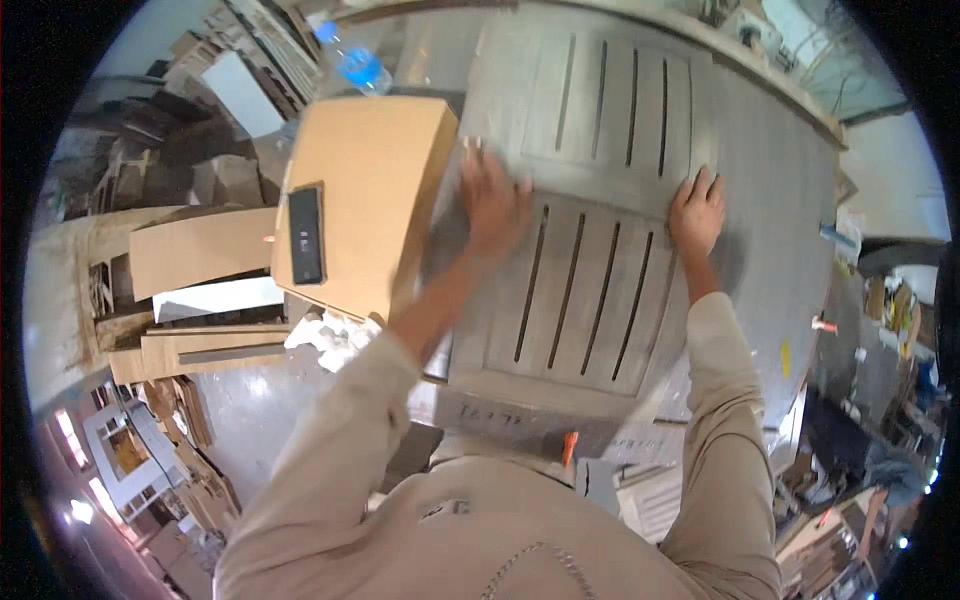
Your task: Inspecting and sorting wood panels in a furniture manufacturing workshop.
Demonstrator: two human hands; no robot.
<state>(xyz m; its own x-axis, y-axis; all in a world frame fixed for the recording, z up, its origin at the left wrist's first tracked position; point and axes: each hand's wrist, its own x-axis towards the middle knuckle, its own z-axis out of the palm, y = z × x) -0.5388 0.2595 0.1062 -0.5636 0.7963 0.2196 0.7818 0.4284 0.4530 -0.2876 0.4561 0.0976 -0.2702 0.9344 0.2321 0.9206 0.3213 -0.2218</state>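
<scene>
A grey panelled door (575,188) with two rows of narrow dark slots lies flat in front of me. My left hand (495,205) rests at its left edge, fingers spread and slightly blurred, the thumb pointing over the panel. At the opposite edge is my right hand (698,215), its fingers bent around the door's side. Both forearms reach in from below in beige sleeves. Beneath the door spreads a larger grey board (775,200).
Left of the door stands a tan box-like piece (375,170) with a dark phone (307,235) on it. Behind is a clear bottle with a blue cap (360,68). An orange-handled tool (569,448) lies near my body. Wood boards (205,250) are stacked at left.
</scene>
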